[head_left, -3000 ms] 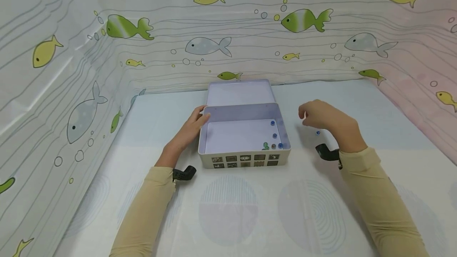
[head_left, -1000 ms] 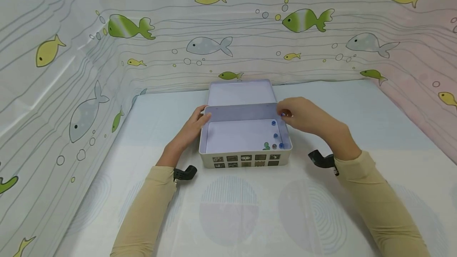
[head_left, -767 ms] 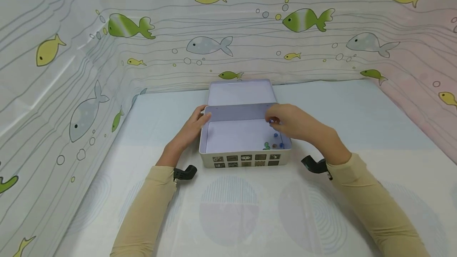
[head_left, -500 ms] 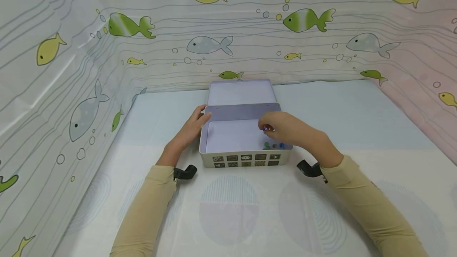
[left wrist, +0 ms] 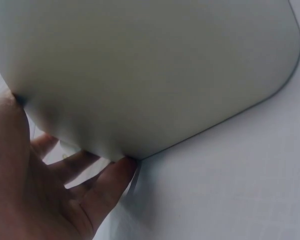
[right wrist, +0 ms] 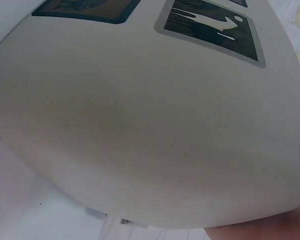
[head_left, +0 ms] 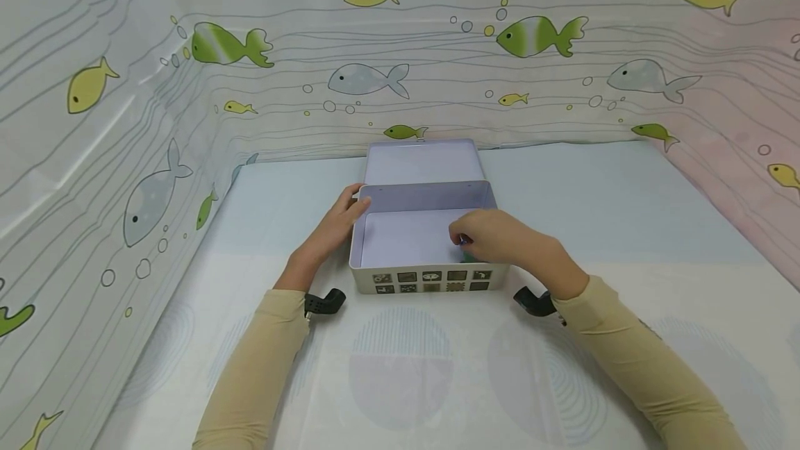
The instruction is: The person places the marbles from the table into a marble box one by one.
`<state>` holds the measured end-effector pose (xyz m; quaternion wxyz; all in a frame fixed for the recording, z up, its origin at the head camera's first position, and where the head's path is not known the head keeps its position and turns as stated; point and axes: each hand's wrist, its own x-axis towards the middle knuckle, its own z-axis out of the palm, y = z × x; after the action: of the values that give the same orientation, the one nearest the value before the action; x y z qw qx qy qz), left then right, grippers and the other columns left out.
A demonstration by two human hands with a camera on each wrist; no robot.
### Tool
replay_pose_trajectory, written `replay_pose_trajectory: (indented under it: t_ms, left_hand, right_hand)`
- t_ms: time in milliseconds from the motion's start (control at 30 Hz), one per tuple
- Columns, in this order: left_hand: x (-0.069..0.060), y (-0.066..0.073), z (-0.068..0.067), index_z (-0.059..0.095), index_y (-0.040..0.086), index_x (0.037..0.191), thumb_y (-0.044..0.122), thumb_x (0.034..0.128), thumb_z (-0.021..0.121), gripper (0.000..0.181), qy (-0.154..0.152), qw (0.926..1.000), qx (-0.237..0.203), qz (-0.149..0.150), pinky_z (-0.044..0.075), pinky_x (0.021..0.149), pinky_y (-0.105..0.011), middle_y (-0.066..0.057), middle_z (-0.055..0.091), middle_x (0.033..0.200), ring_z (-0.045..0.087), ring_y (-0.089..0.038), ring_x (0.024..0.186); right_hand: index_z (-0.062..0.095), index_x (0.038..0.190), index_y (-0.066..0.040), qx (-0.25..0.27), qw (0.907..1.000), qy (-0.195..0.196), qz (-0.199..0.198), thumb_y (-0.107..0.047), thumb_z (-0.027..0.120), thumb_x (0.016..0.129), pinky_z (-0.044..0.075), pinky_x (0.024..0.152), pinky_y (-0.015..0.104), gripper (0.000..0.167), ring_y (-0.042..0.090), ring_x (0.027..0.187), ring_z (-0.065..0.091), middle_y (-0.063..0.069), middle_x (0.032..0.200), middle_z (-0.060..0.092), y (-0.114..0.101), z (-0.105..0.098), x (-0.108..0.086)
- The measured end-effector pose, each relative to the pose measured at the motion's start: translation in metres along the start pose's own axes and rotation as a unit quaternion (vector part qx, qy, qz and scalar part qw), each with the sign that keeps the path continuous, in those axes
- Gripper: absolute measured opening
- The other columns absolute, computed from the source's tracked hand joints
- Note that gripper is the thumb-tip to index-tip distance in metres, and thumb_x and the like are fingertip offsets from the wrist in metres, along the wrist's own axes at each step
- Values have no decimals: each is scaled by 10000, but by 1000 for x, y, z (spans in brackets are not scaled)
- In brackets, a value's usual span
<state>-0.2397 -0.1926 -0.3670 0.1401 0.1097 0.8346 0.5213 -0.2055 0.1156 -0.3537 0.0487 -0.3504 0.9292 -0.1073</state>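
An open white tin box, small pictures along its front, sits in the middle of the table. My left hand grips its left wall, thumb over the rim and fingers outside; in the left wrist view, my fingers press against the tin's side. Inside the box at the right, my right hand pinches a small blue marble between thumb and fingers. A green marble shows just below those fingers. The other marbles in that corner are hidden behind the hand. The right wrist view shows mostly the tin's outer wall.
The hinged lid leans back behind the box. A fish-printed sheet rises at the back and sides. Pale cloth with printed circles covers the table. Black wrist cameras sit by both sleeves.
My right hand has taken the blue marble from the table right of the box, carried it left over the rim and lowered it toward the front right corner. My left hand stays put.
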Motion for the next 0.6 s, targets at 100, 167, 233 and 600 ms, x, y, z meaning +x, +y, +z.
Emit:
replay_pose_trajectory:
  t_ms: [100,167,233,600]
  left_hand:
    - [0,0,0,160,176,1588,420,1068,388,618,-2,10000,-8,-7,292,1160,-607,-185,288,1602,297,-392,1481]
    - [0,0,1,156,178,1589,420,1068,387,619,-6,10000,-12,-8,294,1158,-610,-187,278,1608,289,-395,1485]
    - [1,0,1,152,181,1591,427,1067,388,625,-9,10000,6,-23,297,1156,-610,-187,264,1614,280,-396,1490]
    - [2,-3,0,197,225,1582,458,1057,397,608,151,9985,520,-41,319,1151,-596,-153,304,1613,312,-370,1484]
  right_hand:
    - [697,929,-117,74,9999,-83,39,-47,649,897,483,691,309,91,121,732,530,-45,822,644,1,-1,0]
    - [700,956,-118,210,9997,-118,100,-59,629,914,484,695,300,102,117,738,535,-46,843,652,4,-2,0]
    - [707,980,-109,405,9990,-81,168,-54,595,929,492,704,303,135,124,750,549,-35,872,668,8,-4,-1]
    - [690,1154,-81,904,9897,985,505,-110,625,957,498,968,445,210,243,1101,620,63,1150,688,39,-30,-14]
